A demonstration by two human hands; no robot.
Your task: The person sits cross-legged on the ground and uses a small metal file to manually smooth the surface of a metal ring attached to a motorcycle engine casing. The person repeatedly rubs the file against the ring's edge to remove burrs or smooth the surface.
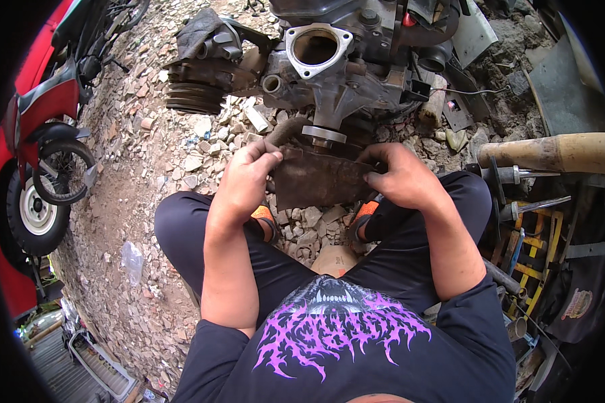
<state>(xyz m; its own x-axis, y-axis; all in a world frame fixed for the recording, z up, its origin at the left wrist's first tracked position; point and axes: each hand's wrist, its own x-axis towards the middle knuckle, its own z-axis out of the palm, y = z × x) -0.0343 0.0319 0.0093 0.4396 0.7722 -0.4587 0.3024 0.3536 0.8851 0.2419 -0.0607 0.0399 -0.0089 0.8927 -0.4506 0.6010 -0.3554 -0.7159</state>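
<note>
Dark brown, grimy and roughly rectangular, a dark brown sheet (319,180) is stretched between my two hands, low in front of an engine (356,87) and above the gap between my bent knees. My left grip (240,185) is closed on its upper left corner, thumb and fingers pinching the edge; my right grip (405,176) is closed too, fingers curled over the right end. Whether the sheet is stiff hide, rubber or rusted metal, I cannot tell. To handle it well, I judge, I should pinch close to the edges, pull evenly from both sides so the face lies flat, and mind the rim if it proves sharp. Just beyond its top edge is a smooth, bright metal disc (324,133) on a stubby shaft; whether the two touch is unclear. Left of the disc curves a rough, brownish hose (288,131). Higher up, a pale, three-cornered flange (296,59) surrounds a round, dark opening, and to the left is a stacked, grooved pulley (195,101), dull and rusty. Around my orange shoes (265,216) lies jagged, chalky rubble (308,225); to the right, a smooth, straw-coloured pole (551,153) lies crosswise.
</note>
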